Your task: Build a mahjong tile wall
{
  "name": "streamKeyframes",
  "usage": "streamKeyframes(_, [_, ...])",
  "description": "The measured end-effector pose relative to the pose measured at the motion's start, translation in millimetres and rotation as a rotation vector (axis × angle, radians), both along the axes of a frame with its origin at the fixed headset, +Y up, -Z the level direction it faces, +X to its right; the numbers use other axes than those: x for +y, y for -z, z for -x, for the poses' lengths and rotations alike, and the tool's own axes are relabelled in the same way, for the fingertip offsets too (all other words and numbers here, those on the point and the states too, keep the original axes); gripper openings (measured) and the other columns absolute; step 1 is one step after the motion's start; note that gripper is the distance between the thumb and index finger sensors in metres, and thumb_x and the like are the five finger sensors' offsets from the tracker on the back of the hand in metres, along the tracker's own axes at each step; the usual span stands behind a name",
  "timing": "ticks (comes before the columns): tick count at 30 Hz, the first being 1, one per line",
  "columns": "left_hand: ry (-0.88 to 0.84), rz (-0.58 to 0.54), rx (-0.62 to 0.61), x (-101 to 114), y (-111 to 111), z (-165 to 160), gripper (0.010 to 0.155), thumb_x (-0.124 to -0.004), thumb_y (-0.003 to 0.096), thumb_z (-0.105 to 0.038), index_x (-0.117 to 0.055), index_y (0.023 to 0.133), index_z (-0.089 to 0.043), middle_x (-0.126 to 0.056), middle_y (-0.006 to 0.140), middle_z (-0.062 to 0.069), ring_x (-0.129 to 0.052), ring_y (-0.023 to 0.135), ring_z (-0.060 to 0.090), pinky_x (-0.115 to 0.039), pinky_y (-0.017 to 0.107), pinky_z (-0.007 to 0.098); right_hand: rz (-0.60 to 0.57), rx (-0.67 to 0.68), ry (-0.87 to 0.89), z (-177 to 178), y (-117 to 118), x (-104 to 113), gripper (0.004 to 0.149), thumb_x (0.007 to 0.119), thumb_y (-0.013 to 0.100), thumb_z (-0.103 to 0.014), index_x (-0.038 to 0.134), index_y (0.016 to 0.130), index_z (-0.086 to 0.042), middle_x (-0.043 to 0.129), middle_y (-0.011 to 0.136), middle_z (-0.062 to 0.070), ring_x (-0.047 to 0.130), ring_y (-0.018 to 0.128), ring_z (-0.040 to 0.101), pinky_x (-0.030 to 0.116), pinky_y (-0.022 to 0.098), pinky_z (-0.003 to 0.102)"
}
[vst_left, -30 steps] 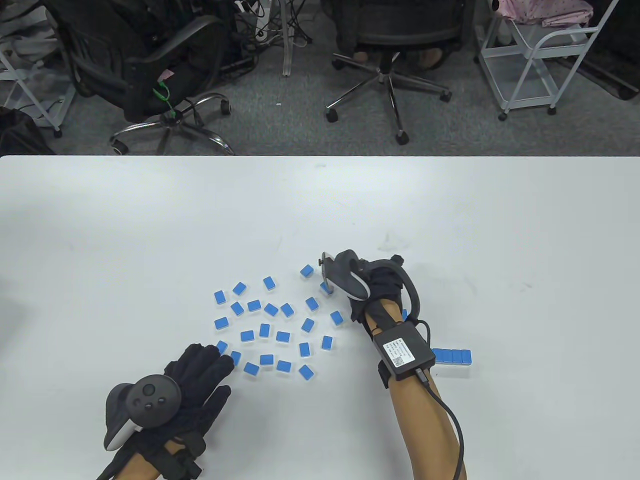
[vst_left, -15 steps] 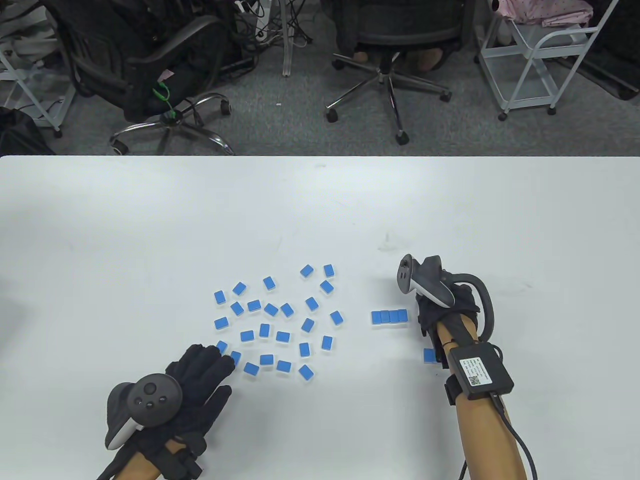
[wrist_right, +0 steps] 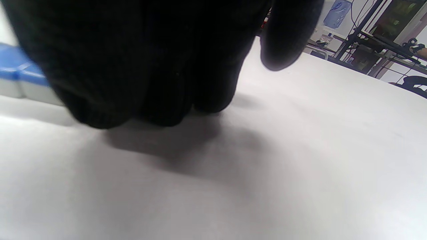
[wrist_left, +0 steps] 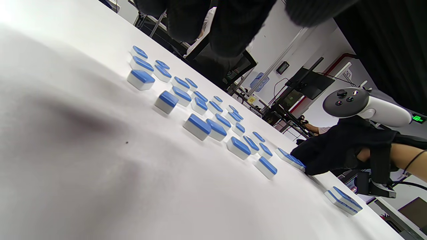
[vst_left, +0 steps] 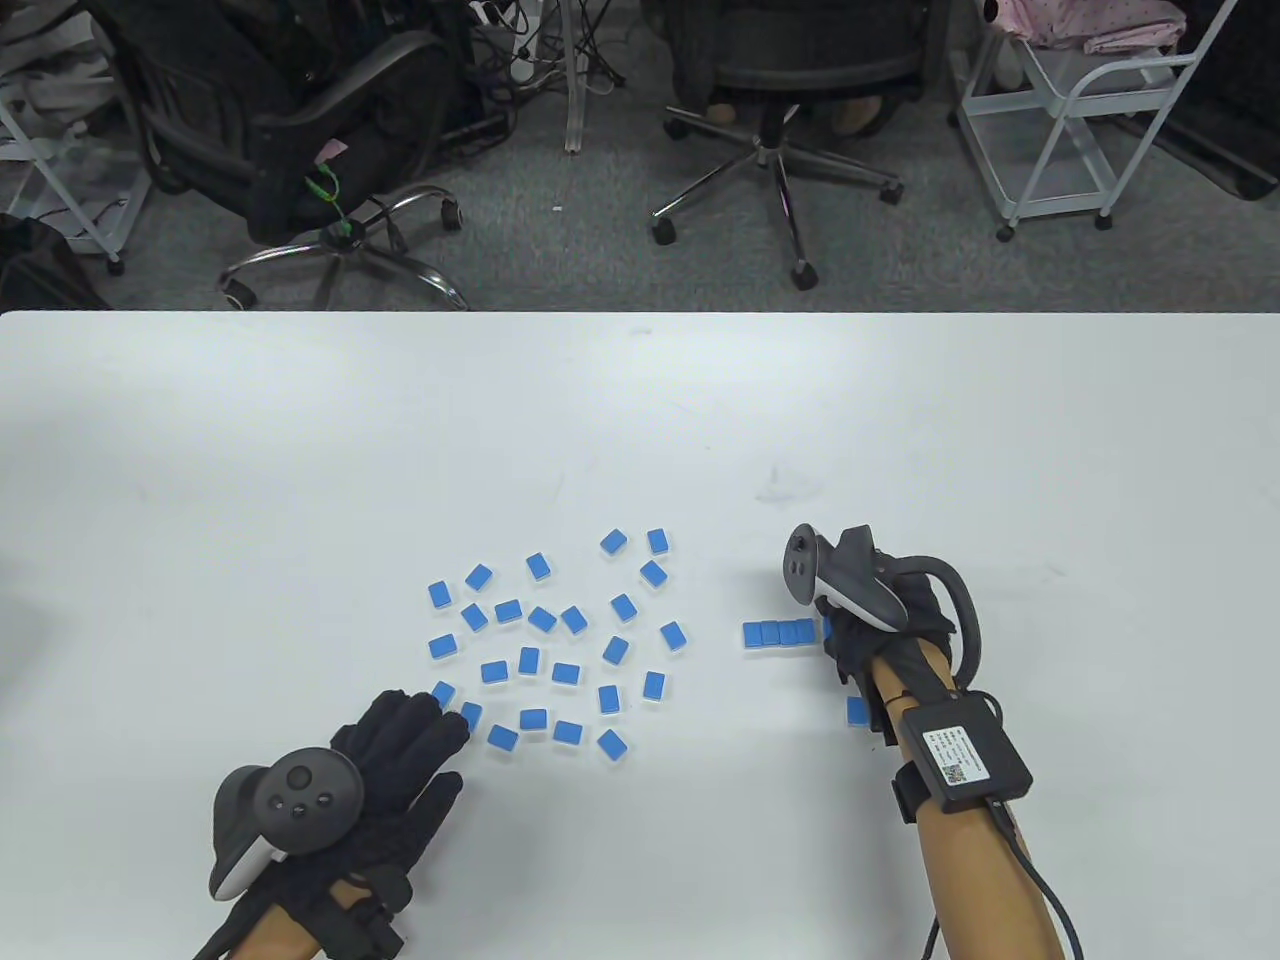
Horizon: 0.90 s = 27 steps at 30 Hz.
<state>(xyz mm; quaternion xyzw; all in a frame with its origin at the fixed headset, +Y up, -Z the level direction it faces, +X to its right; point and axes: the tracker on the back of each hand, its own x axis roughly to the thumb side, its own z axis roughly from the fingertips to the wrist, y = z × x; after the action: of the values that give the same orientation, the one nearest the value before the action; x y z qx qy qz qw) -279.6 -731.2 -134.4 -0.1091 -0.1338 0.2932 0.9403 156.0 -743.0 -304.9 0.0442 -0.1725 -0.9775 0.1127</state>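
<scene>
Several loose blue-backed mahjong tiles lie scattered on the white table; the left wrist view shows them too. A short row of tiles lies to their right. My right hand has its bunched fingers down at that row's right end, with the thumb apart from them; what they hold is hidden. A second short row pokes out from under my right forearm. My left hand lies flat, its fingertips touching the nearest loose tiles.
Two office chairs and a white trolley stand on the floor beyond the table's far edge. Bare table surface stretches behind and to both sides of the tiles.
My right hand left the loose tiles and moved right to the short row's end, which now looks one tile longer. The left hand has stayed still.
</scene>
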Motion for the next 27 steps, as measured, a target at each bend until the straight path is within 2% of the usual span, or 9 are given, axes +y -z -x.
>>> streamKeyframes(19, [0.001, -0.005, -0.003, 0, -2, 0, 0.066, -0.056, 0.0512, -0.059, -0.058, 0.111, -0.030, -0.043, 0.121, 0.004, -0.028, 0.114, 0.035, -0.025, 0.077, 0.065, 0.010, 0.044, -0.045, 11, -4, 0, 0.053, 0.095, 0.028, -0.040, 0.081, 0.079, -0.036, 0.101, 0.069, -0.014, 0.094, 0.081, 0.013, 0.065, 0.074, 0.054])
streamKeyframes(23, [0.002, -0.006, -0.001, 0, -2, 0, 0.066, -0.056, 0.0512, -0.059, -0.057, 0.111, -0.029, -0.043, 0.122, 0.004, -0.028, 0.114, 0.035, -0.025, 0.077, 0.065, 0.028, 0.036, -0.043, 13, -5, 1, 0.057, 0.094, 0.028, -0.042, 0.077, 0.083, -0.037, 0.099, 0.073, -0.012, 0.092, 0.084, 0.015, 0.063, 0.075, 0.055])
streamKeyframes(27, [0.003, -0.008, -0.003, 0, -2, 0, 0.067, -0.056, 0.0512, -0.059, -0.058, 0.111, -0.029, -0.043, 0.122, 0.004, -0.028, 0.114, 0.035, -0.025, 0.077, 0.065, 0.016, 0.046, -0.020, 16, -9, 13, 0.064, 0.093, 0.028, -0.044, 0.072, 0.088, -0.036, 0.096, 0.078, -0.009, 0.088, 0.086, 0.020, 0.059, 0.076, 0.057])
